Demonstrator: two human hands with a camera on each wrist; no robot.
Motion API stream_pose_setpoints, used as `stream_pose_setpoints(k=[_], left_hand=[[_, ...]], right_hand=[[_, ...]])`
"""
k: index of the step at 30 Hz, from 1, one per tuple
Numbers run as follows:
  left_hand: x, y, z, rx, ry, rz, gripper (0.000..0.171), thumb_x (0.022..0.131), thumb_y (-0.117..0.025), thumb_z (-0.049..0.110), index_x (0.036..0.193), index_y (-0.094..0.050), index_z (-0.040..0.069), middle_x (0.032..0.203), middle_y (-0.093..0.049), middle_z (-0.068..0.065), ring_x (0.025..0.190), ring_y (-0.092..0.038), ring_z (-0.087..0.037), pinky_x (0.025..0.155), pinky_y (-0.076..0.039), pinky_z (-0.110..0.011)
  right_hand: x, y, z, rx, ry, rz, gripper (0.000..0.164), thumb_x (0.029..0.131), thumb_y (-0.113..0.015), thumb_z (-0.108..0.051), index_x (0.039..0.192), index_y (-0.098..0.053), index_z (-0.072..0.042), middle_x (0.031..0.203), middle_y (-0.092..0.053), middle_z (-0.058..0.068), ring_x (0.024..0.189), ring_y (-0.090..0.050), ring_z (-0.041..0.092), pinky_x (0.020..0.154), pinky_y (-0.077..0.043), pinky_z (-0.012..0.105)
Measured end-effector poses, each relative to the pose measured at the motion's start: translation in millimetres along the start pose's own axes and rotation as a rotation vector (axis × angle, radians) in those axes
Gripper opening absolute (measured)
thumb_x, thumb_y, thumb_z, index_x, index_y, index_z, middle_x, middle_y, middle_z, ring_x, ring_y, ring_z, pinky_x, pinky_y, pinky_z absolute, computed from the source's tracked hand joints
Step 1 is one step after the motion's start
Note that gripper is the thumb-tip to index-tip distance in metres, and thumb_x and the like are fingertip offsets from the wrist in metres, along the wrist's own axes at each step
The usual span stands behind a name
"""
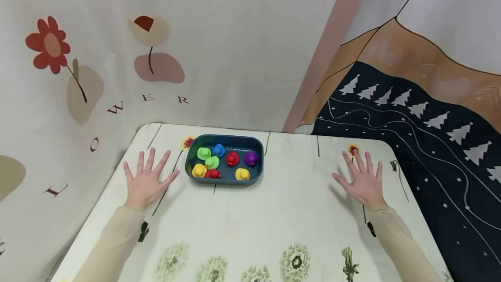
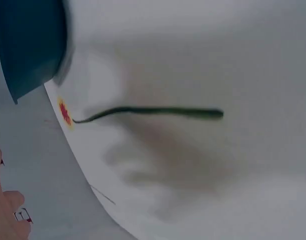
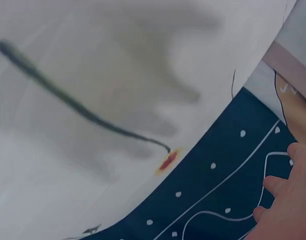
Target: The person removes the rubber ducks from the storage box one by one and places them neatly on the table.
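My left hand [image 1: 146,184] is held over the table's left side with its fingers spread and nothing in it. On the other side, my right hand [image 1: 365,182] is likewise empty, fingers fanned out. Between them, nearer the left hand, a dark blue tray [image 1: 256,179] stands at the back of the table. Inside it are several small rubber ducks: green [image 1: 212,162], blue [image 1: 218,150], yellow [image 1: 242,174], red [image 1: 232,159] and purple [image 1: 251,159]. In the left wrist view the tray's side [image 2: 33,45] shows at the top left.
A white cloth [image 1: 282,212] printed with flowers covers the table. Behind it hangs a pale curtain [image 1: 235,55] with flower prints and letters. Dark fabric [image 1: 430,151] with white trees hangs beyond the right edge. Hand shadows fall on the cloth.
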State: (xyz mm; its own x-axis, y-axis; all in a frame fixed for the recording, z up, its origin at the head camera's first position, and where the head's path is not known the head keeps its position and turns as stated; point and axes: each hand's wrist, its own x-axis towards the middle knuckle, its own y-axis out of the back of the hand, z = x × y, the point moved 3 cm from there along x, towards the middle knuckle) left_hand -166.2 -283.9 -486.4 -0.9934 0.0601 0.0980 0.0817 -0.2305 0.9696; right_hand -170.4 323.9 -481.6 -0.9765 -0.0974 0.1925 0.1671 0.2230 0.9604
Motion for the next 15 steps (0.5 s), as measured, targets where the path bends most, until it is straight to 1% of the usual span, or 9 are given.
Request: stream_pose_setpoints(k=[4, 9, 13, 15], left_hand=[[4.9, -10.1, 8.9, -0.030, -0.014, -0.013, 0.077, 0.093, -0.040, 0.065, 0.156, -0.017, 0.027, 0.157, -0.010, -0.024, 0.142, 0.004, -0.045, 0.100, 0.021, -0.066], [12.6, -24.7, 26.2, -0.084, -0.031, -0.035, 0.082, 0.091, -0.045, 0.066, 0.156, -0.015, 0.026, 0.157, -0.011, -0.024, 0.142, 0.001, -0.047, 0.100, 0.019, -0.068], [25.1, -33.9, 38.2, -0.103, -0.043, -0.053, 0.088, 0.089, -0.046, 0.069, 0.157, -0.011, 0.025, 0.157, -0.011, -0.024, 0.141, -0.002, -0.049, 0.102, 0.017, -0.068], [32.6, -38.0, 42.9, -0.133, -0.040, -0.063, 0.090, 0.088, -0.046, 0.070, 0.157, -0.010, 0.025, 0.157, -0.012, -0.024, 0.141, -0.004, -0.049, 0.103, 0.015, -0.068]], right_hand=[[0, -9, -7, 0.010, 0.017, -0.007, 0.079, 0.089, -0.052, -0.062, 0.153, -0.031, -0.022, 0.155, -0.024, 0.020, 0.143, -0.005, 0.042, 0.106, 0.008, 0.067], [0, -19, -22, 0.015, 0.044, -0.025, 0.077, 0.090, -0.051, -0.062, 0.152, -0.031, -0.022, 0.156, -0.023, 0.018, 0.143, -0.007, 0.043, 0.107, 0.008, 0.066], [3, -25, -35, 0.043, 0.063, -0.027, 0.075, 0.090, -0.051, -0.061, 0.152, -0.033, -0.021, 0.156, -0.024, 0.017, 0.143, -0.006, 0.041, 0.108, 0.006, 0.065], [3, -26, -41, 0.046, 0.069, -0.027, 0.075, 0.090, -0.051, -0.060, 0.151, -0.034, -0.020, 0.156, -0.024, 0.017, 0.144, -0.006, 0.040, 0.108, 0.005, 0.065]])
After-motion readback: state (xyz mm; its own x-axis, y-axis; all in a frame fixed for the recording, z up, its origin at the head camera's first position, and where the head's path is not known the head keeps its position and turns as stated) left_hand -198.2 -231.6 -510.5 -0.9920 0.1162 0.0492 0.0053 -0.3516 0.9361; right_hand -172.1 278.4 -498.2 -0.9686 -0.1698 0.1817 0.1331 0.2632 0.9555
